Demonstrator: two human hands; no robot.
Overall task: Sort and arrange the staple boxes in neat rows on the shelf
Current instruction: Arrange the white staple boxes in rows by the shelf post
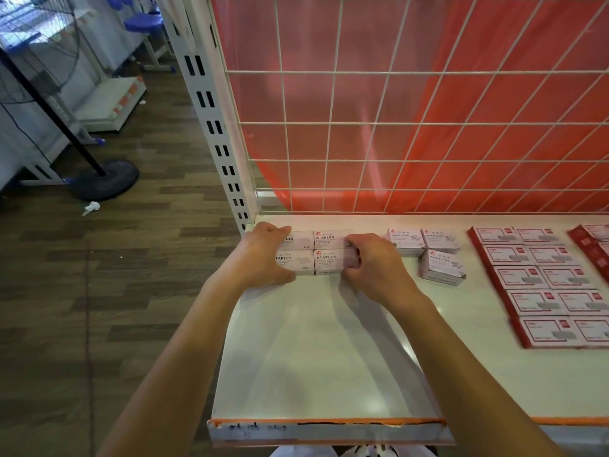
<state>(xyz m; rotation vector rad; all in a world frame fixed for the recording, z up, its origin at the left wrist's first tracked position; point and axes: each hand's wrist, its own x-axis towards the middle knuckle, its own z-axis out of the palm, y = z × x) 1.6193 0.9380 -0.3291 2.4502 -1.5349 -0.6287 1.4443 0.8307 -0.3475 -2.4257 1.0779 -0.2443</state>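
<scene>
Several white staple boxes (324, 252) marked STAPLES lie in a tight two-by-two block at the back left corner of the white shelf (316, 351). My left hand (263, 258) grips the block's left side, thumb at the front edge and fingers over the back left box. My right hand (372, 265) has its fingers curled against the right ends of the two right-hand boxes. Parts of the left boxes are hidden under my left hand.
Three white paper clip boxes (428, 250) sit just right of my right hand. Further right lie rows of flat red-and-white boxes (540, 288). A wire grid with a red backing (412, 110) closes the shelf's back. A fan stand (105, 179) is on the floor at left.
</scene>
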